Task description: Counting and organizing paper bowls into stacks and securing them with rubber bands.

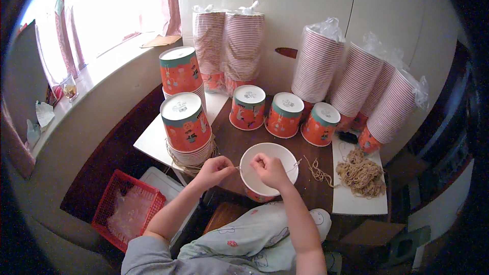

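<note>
An open paper bucket point(281, 154), white inside and orange outside, stands upright at the table's near edge, just in front of my lap. My left hand point(216, 171) is closed in a pinch just outside its left rim, on a thin cord point(238, 168) there. Over the bucket's mouth is my right hand point(270, 171), fingers pinched together; the cord seems to run to them, though its end is hidden. A further bit of cord point(298, 162) sticks out at the right rim. Loose cord strands point(320, 171) lie on the table to the right.
Three upside-down orange buckets point(286, 115) stand behind the open one. Stacked buckets point(186, 127) rise at the left, with cord around the base. Tall bagged stacks point(318, 63) line the wall. A tangled cord heap point(361, 174) lies right; a red basket point(118, 222) sits lower left.
</note>
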